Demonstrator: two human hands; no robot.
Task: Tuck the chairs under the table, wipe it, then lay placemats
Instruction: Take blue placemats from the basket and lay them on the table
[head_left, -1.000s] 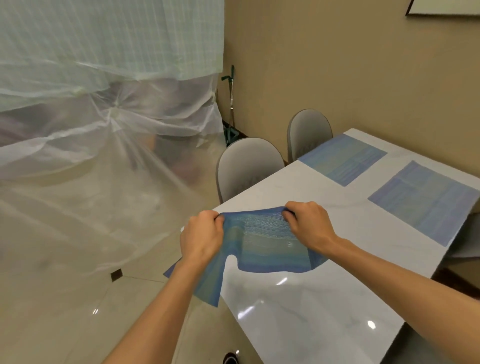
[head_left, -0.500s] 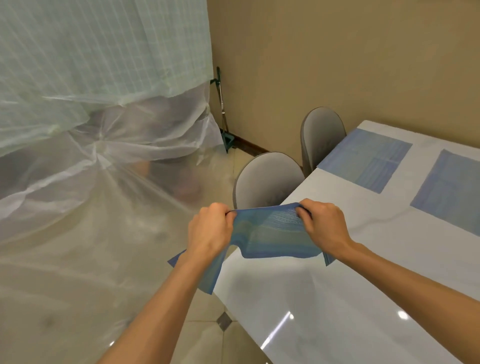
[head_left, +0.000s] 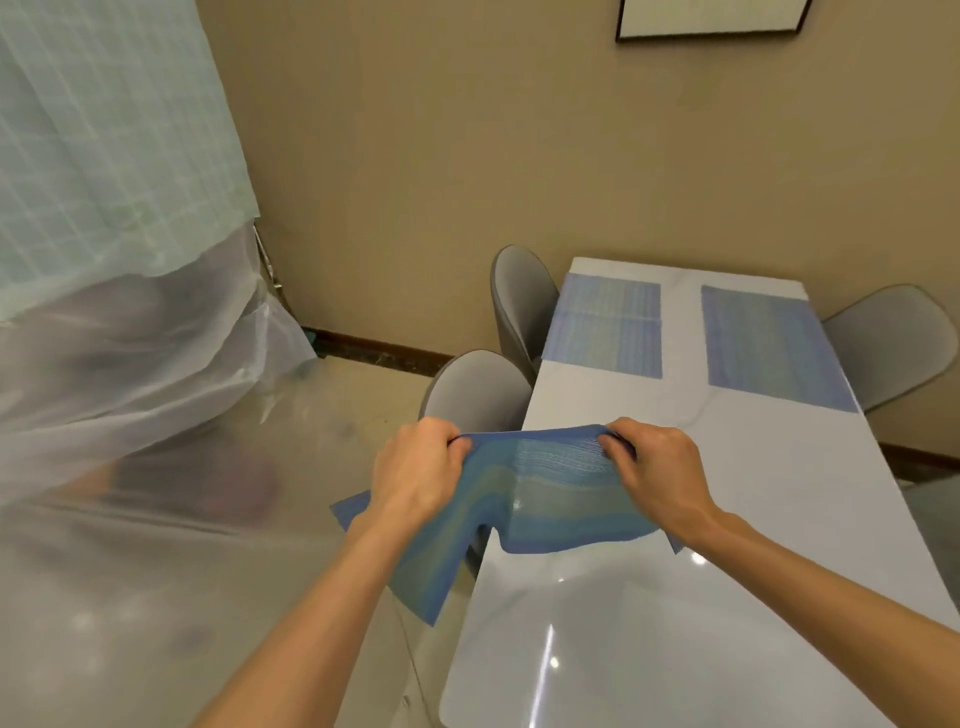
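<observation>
the blue placemat (head_left: 540, 493) i'm holding hangs in the air over the near left edge of the bench (head_left: 675, 649), pinched along its top edge so the long axis runs left to right between my two hands, with the rest sagging down and one corner drooping past the bench edge toward the floor. my left hand (head_left: 415, 473) has its grip clenched on the left end of that top edge, out beyond the bench; my right hand (head_left: 657, 475) has its grip clenched on the right end, over the bench top. so the mat lies mostly below and toward me from both grips, and the right hand is the nearer one to the open spot on the bench. two placemats (head_left: 605, 325) already lie flat at the far end, side by side. grey chairs (head_left: 478, 389) sit tucked against the left edge, another at the far right. i'd judge the next move needs both hands to swing right and lower together.
</observation>
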